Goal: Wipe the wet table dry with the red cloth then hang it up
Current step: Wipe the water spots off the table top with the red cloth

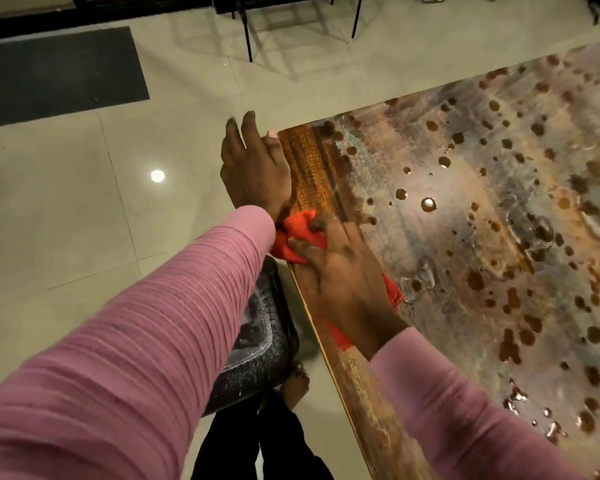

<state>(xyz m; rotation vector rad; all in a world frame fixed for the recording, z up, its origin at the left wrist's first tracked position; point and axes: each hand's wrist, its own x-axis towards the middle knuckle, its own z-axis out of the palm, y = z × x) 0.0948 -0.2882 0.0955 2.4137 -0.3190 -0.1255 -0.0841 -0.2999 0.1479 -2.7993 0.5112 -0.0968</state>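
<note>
We find the right hand (340, 271) laid over a crumpled red cloth (300, 232) at the near-left edge of the wet brown wooden table (447, 237); its fingers (314, 225) bend over the bunched front of the cloth and press it onto the wood, while more red shows past the heel of the hand and beside the wrist. The left hand (255, 164) rests at the table's far-left corner, its fingers fairly straight and close together, reaching past the edge over the floor, thumb lying on the tabletop; it holds nothing that we can make out. Both arms wear ribbed pink sleeves (136, 341); the cloth's end lies just beside the left wrist. Water beads and dark blotches cover the tabletop to the right of the hands; a drier-looking strip of wood runs along the edge by the left hand. Below the left arm stands a dark mesh chair seat (260, 341), close to the table edge; a bare foot (297, 381) and black trousers (257, 445) show beneath it on the pale tiled floor (84, 220); a dark rectangular floor mat (63, 74) lies well apart at upper left.
</note>
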